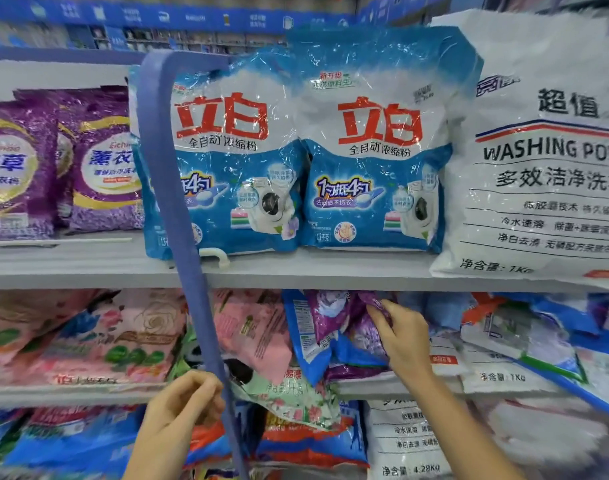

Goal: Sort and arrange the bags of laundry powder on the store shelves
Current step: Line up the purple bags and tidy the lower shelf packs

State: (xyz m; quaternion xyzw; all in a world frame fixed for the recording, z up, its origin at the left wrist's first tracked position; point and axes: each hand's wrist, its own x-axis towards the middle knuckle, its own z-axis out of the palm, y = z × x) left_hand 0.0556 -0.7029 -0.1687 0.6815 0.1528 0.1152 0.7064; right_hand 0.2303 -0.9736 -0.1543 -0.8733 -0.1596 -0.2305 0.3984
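Okay, right hand [405, 337] fingers pinch the purple bag [330, 317] in the jumbled pile on the middle shelf [71, 393], below the upright blue-white bags [375, 140]. Left hand [181, 407] fingers curled beside a blue strap [192, 271]; can't tell if they hold it.

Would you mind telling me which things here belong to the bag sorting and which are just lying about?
Job: purple bag, gripped by right hand; two blue bags; white bag; pink bags.
Lying about: blue strap beside left hand; white clip.
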